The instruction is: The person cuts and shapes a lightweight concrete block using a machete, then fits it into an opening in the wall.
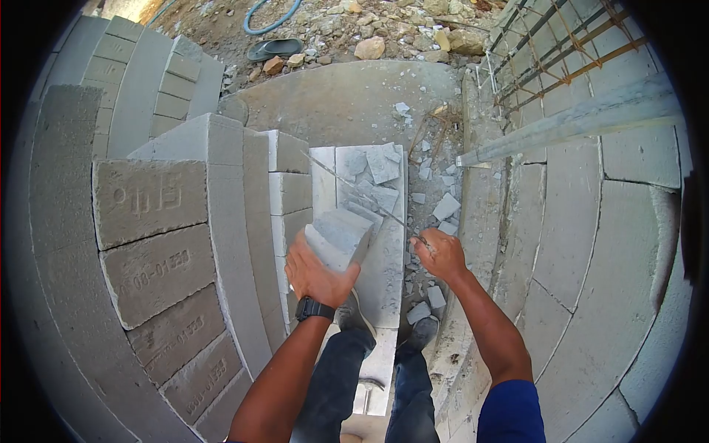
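Observation:
My left hand (pixel 321 272), with a dark watch at the wrist, is pressed around the near end of a cut grey lightweight concrete block (pixel 341 235). The block rests tilted on the pale block surface in front of me. My right hand (pixel 441 253) is closed around the near end of a long thin metal tool (pixel 356 188), seen edge-on. It reaches up and left, passing just beyond the block; whether it touches the block I cannot tell. Broken block pieces (pixel 382 164) lie past it on the pale surface (pixel 388 284).
Stacked blocks (pixel 151 203) rise on my left, and a block wall (pixel 569 229) stands on my right. A pole (pixel 569 122) and rusty rebar mesh (pixel 561 55) lean at upper right. Chips (pixel 446 207) litter the ground. Beyond are a sandal (pixel 275 49), a blue hose (pixel 255 28) and rubble.

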Tool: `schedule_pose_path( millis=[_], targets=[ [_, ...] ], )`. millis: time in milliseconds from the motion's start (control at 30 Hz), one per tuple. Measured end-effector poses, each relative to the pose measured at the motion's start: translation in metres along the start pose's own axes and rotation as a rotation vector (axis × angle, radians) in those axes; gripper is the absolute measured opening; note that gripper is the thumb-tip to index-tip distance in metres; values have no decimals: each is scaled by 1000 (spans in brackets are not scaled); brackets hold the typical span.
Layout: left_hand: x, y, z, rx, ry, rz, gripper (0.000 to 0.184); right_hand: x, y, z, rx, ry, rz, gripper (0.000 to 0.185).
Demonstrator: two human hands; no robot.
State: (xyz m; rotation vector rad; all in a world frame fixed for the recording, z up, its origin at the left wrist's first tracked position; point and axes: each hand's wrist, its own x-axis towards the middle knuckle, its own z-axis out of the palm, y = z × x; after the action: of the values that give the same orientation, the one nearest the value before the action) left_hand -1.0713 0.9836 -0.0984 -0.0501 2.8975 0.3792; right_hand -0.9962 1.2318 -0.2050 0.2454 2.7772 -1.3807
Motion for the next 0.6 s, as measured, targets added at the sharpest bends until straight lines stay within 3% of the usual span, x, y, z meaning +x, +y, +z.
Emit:
schedule_pose_path(
  millis=[133, 333, 533, 600],
  targets=[
    [-1, 1, 0, 0, -4, 9, 108, -7, 2, 10, 109, 109, -94, 19],
    [-1, 1, -1, 5, -20, 2, 109, 3, 16, 11, -14, -93, -34, 19],
    [1, 1, -2, 18, -50, -25, 107, 33, -33, -13, 220, 169, -175, 22],
    [2, 1, -3, 16, -42, -19, 107, 30, 4, 15, 105, 20, -103, 25]
  ],
)
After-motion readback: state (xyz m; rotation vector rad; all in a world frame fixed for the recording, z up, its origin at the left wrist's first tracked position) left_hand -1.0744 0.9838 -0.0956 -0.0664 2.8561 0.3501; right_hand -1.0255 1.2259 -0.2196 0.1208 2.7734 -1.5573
